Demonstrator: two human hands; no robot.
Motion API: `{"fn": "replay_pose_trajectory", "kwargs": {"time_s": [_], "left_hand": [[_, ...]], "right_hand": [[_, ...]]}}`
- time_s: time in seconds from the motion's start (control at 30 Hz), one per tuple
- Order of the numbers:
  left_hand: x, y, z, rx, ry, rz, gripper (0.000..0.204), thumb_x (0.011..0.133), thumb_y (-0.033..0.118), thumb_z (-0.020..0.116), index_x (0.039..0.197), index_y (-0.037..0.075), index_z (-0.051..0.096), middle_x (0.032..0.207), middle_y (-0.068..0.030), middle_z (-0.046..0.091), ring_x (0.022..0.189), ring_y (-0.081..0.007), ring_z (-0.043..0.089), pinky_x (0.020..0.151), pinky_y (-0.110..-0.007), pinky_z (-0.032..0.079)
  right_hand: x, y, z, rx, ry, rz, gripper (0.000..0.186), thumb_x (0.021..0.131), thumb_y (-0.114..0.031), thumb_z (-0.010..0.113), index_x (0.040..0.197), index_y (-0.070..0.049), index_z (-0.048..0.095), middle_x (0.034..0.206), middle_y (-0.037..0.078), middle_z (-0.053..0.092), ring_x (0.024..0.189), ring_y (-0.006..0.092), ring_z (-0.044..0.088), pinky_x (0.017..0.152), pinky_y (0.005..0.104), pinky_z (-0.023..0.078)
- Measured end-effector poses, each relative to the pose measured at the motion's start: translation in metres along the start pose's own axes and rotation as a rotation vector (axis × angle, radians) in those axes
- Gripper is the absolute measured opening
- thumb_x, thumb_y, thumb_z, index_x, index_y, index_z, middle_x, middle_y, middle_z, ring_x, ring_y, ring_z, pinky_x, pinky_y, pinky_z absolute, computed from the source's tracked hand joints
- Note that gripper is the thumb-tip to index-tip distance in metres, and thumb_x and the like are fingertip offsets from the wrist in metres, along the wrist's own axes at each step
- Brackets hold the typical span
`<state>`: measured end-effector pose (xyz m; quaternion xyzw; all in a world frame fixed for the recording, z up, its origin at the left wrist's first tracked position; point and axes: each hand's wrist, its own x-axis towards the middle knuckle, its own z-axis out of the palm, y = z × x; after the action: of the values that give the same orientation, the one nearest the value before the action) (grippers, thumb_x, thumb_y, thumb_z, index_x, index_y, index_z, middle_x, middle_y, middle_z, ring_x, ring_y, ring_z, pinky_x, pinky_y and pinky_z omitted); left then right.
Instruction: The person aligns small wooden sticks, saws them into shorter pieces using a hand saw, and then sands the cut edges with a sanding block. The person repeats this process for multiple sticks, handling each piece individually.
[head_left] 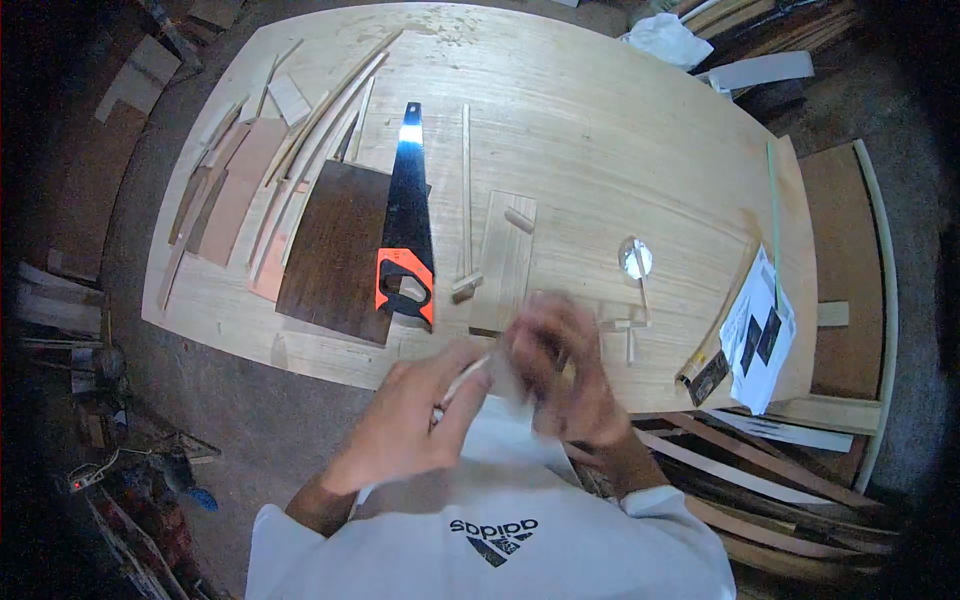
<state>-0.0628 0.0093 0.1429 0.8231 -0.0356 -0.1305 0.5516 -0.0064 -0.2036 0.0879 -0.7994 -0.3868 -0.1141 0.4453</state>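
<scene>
Your left hand [405, 425] is curled, thumb and fingers pinching a small pale piece [464, 381] at the table's [590, 150] near edge. Right hand [568, 375] is motion-blurred just beside it, fingers bent; can't tell its grip. Both forearms angle inward.

White cloth shirt [420, 555], lower centre of frame; white sleeves [682, 520], ending above bare forearms [326, 500]; black chest print [490, 549], lettering with slanted bars, inverted. Left hand [420, 415], right hand [568, 372]: bare.
</scene>
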Motion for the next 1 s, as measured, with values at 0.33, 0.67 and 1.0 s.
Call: {"fn": "replay_pose_trajectory", "kwargs": {"time_s": [0.33,0.67,1.0], "left_hand": [[0.003,-0.047,0.021,-0.370,-0.063,-0.160,0.037,0.104,0.020,0.047,0.134,0.000,0.053,0.087,-0.0094,0.062,0.071,-0.0125,0.055,0.061,-0.031,0.045],[0.007,-0.056,0.037,-0.162,0.126,0.145,0.039,0.103,0.016,0.046,0.138,-0.002,0.048,0.067,-0.0126,0.054,0.058,-0.0162,0.049,0.055,-0.035,0.041],[0.003,-0.028,0.025,-0.195,0.006,-0.069,0.038,0.103,0.016,0.044,0.137,-0.001,0.047,0.063,-0.0134,0.050,0.056,-0.0184,0.049,0.055,-0.037,0.040]], "right_hand": [[-0.011,0.023,0.000,0.239,-0.043,0.166,0.071,0.076,0.009,0.060,0.145,-0.001,0.045,0.145,0.021,0.045,0.135,0.0394,0.044,0.111,0.0476,0.039],[-0.002,0.011,0.004,-0.154,-0.211,-0.298,0.058,0.079,-0.005,0.067,0.136,-0.010,0.056,0.142,0.017,0.050,0.131,0.0411,0.047,0.110,0.0575,0.036],[0.012,0.029,-0.011,-0.076,-0.218,-0.153,0.056,0.081,-0.012,0.067,0.136,-0.009,0.057,0.141,0.015,0.052,0.131,0.0390,0.047,0.109,0.0580,0.035]]}}
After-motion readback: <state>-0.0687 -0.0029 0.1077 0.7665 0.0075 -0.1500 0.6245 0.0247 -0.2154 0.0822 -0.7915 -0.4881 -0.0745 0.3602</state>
